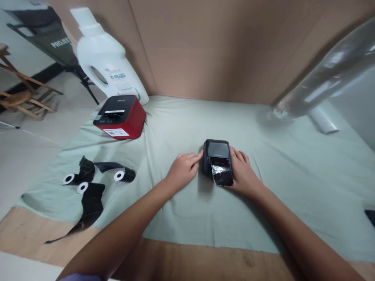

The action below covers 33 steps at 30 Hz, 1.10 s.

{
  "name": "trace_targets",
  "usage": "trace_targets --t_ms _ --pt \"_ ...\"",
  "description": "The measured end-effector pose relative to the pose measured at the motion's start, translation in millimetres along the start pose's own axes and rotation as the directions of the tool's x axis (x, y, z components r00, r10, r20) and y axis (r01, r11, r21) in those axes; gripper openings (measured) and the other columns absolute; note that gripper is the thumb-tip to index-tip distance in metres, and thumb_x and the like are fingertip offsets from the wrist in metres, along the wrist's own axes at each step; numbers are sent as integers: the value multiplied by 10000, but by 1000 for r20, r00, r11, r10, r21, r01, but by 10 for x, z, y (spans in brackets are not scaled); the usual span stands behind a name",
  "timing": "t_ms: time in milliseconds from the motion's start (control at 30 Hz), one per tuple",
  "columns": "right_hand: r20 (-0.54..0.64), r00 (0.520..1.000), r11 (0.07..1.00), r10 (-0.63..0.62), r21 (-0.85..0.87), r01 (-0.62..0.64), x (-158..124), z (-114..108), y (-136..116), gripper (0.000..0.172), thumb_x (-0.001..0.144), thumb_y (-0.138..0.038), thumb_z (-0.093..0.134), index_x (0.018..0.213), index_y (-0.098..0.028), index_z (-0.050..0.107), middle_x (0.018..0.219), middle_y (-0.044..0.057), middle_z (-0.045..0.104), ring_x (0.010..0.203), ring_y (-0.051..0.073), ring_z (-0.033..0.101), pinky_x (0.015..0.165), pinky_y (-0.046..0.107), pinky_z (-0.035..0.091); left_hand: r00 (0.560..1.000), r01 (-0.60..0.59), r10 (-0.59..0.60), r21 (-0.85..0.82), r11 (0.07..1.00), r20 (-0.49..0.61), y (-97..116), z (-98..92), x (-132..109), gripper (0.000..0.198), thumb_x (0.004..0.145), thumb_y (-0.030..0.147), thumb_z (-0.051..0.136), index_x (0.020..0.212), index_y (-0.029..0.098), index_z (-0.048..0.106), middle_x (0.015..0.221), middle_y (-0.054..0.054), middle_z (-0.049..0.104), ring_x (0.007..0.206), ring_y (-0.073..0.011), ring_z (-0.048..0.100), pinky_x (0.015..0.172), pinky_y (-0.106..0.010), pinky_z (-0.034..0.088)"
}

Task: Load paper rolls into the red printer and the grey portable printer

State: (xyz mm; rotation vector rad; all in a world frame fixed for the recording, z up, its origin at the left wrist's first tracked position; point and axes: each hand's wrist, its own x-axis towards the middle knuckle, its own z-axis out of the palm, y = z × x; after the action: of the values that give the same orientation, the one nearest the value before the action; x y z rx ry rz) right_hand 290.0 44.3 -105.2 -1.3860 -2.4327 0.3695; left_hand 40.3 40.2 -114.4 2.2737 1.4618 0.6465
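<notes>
A small black device (218,150) with a grey panel on top stands on the pale green cloth. A strip of shiny black film (222,173) hangs out over its front. My right hand (244,173) is wrapped round the device's right side, its fingers along that side. On the left, my left hand (184,169) has its index finger stretched to the device's side, while the other fingers are curled in with nothing visible in them.
A red and black printer (124,119) stands at the back left before a white bottle (102,54). Several rolls with black film (92,195) lie at the left. A clear plastic bag (325,78) and a white roll (324,120) are at the right. Cardboard (205,50) closes the back.
</notes>
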Motion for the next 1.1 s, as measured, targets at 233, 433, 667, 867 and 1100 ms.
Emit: trace_targets --t_ms 233,433,667,867,1100 --pt "10 1000 1000 7 19 -7 10 -18 -17 1078 757 -530 693 1615 -162 156 1527 230 450 1458 453 359 1173 661 272 997 -55 49 85 995 63 -41 -75 8 516 965 132 428 1447 244 575 827 -26 672 835 -201 632 793 -342 460" --pt "5 1000 1000 5 8 -5 7 1 0 1105 756 -538 687 1617 -141 118 1530 242 442 1466 446 347 1177 653 267 995 -85 77 143 986 62 -69 -78 13 510 949 120 457 1435 211 586 824 -31 686 841 -200 646 793 -336 460" --pt "27 999 1000 17 -7 -17 9 12 11 1085 750 -543 681 1600 -115 162 1540 255 425 1466 441 344 1187 647 250 992 -111 96 218 970 81 -51 -83 4 502 957 117 461 1441 183 577 827 -40 692 832 -201 651 774 -333 465" --pt "21 1000 1000 7 -11 -7 8 9 8 1080 766 -535 665 1619 -148 127 1547 235 423 1462 444 348 1179 652 256 991 -109 90 225 968 94 -33 -97 9 506 959 117 455 1448 182 566 841 -39 702 831 -200 655 769 -338 463" --pt "11 1000 1000 0 -27 1 3 29 25 1095 766 -542 658 1618 -116 118 1563 253 394 1462 440 347 1182 641 262 991 -103 80 212 972 112 -18 -117 14 523 950 115 458 1462 176 549 874 -48 714 862 -208 664 786 -346 470"
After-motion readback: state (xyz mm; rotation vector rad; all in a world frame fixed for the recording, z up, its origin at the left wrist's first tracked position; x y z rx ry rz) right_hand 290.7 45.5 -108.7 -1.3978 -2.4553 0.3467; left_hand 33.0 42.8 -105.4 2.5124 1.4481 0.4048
